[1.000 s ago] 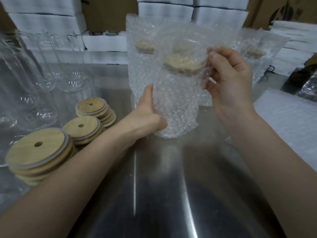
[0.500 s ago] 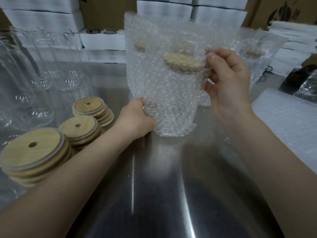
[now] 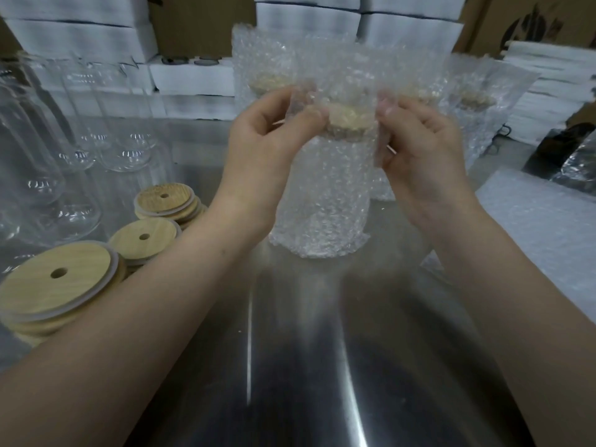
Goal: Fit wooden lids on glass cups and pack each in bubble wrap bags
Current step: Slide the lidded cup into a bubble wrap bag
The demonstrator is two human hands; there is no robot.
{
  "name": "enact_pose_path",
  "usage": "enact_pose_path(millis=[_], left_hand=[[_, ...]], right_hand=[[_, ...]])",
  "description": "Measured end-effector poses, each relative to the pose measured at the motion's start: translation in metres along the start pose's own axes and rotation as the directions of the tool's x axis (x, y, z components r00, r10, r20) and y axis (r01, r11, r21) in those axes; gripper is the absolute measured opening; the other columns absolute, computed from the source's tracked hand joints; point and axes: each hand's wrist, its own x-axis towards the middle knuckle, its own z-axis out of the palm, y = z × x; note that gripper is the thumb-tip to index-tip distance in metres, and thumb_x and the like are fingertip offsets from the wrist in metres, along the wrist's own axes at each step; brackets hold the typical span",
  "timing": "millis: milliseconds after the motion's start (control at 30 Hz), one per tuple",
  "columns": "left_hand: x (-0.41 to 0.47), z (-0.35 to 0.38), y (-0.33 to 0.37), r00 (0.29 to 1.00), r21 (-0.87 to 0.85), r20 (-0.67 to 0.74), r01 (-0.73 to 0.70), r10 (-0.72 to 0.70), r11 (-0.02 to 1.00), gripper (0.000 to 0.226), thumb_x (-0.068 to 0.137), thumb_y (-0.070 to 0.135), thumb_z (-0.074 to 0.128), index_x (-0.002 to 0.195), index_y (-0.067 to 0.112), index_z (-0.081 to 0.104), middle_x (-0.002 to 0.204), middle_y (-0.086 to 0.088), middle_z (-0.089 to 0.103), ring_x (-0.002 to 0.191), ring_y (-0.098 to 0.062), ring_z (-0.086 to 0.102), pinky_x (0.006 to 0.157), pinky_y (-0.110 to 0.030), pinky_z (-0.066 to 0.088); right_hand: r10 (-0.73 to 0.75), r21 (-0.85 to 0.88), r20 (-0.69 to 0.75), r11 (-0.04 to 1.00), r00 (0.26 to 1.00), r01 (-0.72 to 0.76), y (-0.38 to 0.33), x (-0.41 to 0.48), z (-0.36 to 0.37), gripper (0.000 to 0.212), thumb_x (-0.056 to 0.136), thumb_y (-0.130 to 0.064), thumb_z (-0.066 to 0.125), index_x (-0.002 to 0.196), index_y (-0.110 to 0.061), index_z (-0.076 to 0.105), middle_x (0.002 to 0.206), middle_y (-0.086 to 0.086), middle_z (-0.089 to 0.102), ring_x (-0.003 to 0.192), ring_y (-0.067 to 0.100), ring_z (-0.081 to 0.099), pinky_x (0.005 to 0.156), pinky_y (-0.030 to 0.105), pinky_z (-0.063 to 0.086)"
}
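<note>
Head view, left to right: clear glass cups (image 3: 74,150) crowd the far left of a brushed steel table (image 3: 306,350), smooth-walled and round. In front of them sit three stacks of lids (image 3: 54,285), flat wooden discs with pale grain, each with a small round hole and a whitish ring round its edge.

The left hand (image 3: 264,137) is raised at table centre, thumb and fingers pinching the bag (image 3: 322,201) just left of its lidded top. The bag is clear bubble wrap, knobbly and glinting. It stands upright on the table with a cup inside it, and its loose mouth rises above the hands. A wooden lid (image 3: 351,119) shows blurred through the wrap, between the two hands. The right hand (image 3: 419,150) pinches the wrap on the lid's other side, fingers curled.

Behind the bag stand more wrapped cups (image 3: 477,101), their lids dim tan ovals. White foam blocks (image 3: 80,37) and brown cardboard line the back. At the right lies a flat pile of white bubble sheets (image 3: 548,221).
</note>
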Motion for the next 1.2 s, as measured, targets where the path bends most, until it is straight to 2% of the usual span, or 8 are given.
enact_pose_path(millis=[133,367,467,633,767,1033,1133,1200], left_hand=[[0.012,0.001,0.004,0.987,0.108,-0.148,-0.043,0.059,0.993,0.015,0.088,0.009,0.068,0.079,0.021,0.07,0.076,0.011,0.069,0.073,0.001,0.062,0.066,-0.013,0.044],[0.014,-0.001,-0.008,0.936,0.208,-0.241,-0.208,0.256,0.956,0.022,0.09,0.004,0.061,0.083,0.024,0.065,0.081,0.009,0.065,0.071,-0.007,0.055,0.064,-0.024,0.046],[0.012,-0.002,-0.01,0.93,0.219,-0.242,-0.224,0.275,0.95,0.031,0.09,-0.001,0.058,0.089,0.029,0.068,0.08,0.017,0.064,0.072,-0.007,0.055,0.063,-0.027,0.048],[0.013,-0.004,-0.014,0.948,0.07,-0.291,-0.115,0.131,0.991,0.041,0.086,-0.01,0.052,0.069,0.025,0.065,0.069,0.016,0.062,0.067,-0.003,0.052,0.057,-0.016,0.04],[0.013,-0.005,-0.018,0.961,-0.041,-0.276,-0.023,0.011,0.999,0.038,0.081,-0.011,0.046,0.065,0.022,0.058,0.066,0.011,0.054,0.066,-0.01,0.044,0.057,-0.02,0.033],[0.004,-0.005,-0.019,0.941,-0.223,-0.297,0.095,-0.161,0.97,0.021,0.068,0.017,0.05,0.062,0.024,0.069,0.076,0.001,0.063,0.077,-0.019,0.052,0.064,-0.029,0.038],[0.0,-0.006,-0.021,0.921,-0.286,-0.315,0.139,-0.23,0.948,0.024,0.081,0.027,0.055,0.069,0.022,0.075,0.084,0.001,0.071,0.084,-0.018,0.063,0.073,-0.032,0.047],[0.0,-0.005,-0.02,0.908,-0.28,-0.346,0.139,-0.235,0.95,0.029,0.09,0.025,0.059,0.066,0.02,0.075,0.081,0.0,0.072,0.081,-0.017,0.066,0.073,-0.033,0.05]], right_hand=[[-0.047,-0.045,-0.057,0.998,0.997,0.044,0.002,0.0,-0.002,0.011,0.085,-0.012,0.065,0.082,-0.019,0.073,0.061,-0.007,0.063,0.052,0.011,0.047,0.05,0.027,0.037],[-0.059,-0.037,-0.109,0.998,0.992,0.055,0.0,-0.003,-0.001,0.02,0.093,-0.002,0.059,0.097,-0.018,0.07,0.083,-0.013,0.072,0.064,0.007,0.058,0.051,0.025,0.044],[-0.032,-0.001,-0.105,0.999,0.994,0.032,0.0,-0.004,0.0,0.022,0.094,-0.001,0.058,0.094,-0.019,0.071,0.078,-0.011,0.07,0.062,0.006,0.058,0.053,0.025,0.044],[0.035,0.063,-0.086,0.998,0.996,-0.03,0.002,-0.006,0.0,0.031,0.091,0.008,0.052,0.077,-0.017,0.065,0.071,-0.002,0.064,0.059,0.014,0.051,0.056,0.028,0.041],[0.06,0.113,-0.069,0.992,0.996,-0.052,0.004,-0.007,0.001,0.033,0.087,0.014,0.046,0.072,-0.012,0.058,0.062,-0.002,0.058,0.057,0.017,0.047,0.052,0.028,0.038],[-0.175,-0.28,-0.171,0.952,0.97,0.122,0.008,-0.014,0.009,0.028,0.087,0.009,0.053,0.076,-0.015,0.065,0.069,-0.001,0.064,0.055,0.016,0.057,0.055,0.033,0.051],[-0.313,-0.578,-0.131,0.795,0.941,0.184,0.006,-0.023,0.017,0.013,0.087,-0.013,0.057,0.087,-0.015,0.07,0.076,-0.011,0.065,0.062,0.01,0.063,0.067,0.038,0.055],[-0.29,-0.704,-0.101,0.696,0.952,0.138,0.002,-0.029,0.026,0.031,0.088,-0.038,0.054,0.097,-0.015,0.071,0.086,-0.014,0.068,0.075,0.005,0.065,0.078,0.037,0.054]])
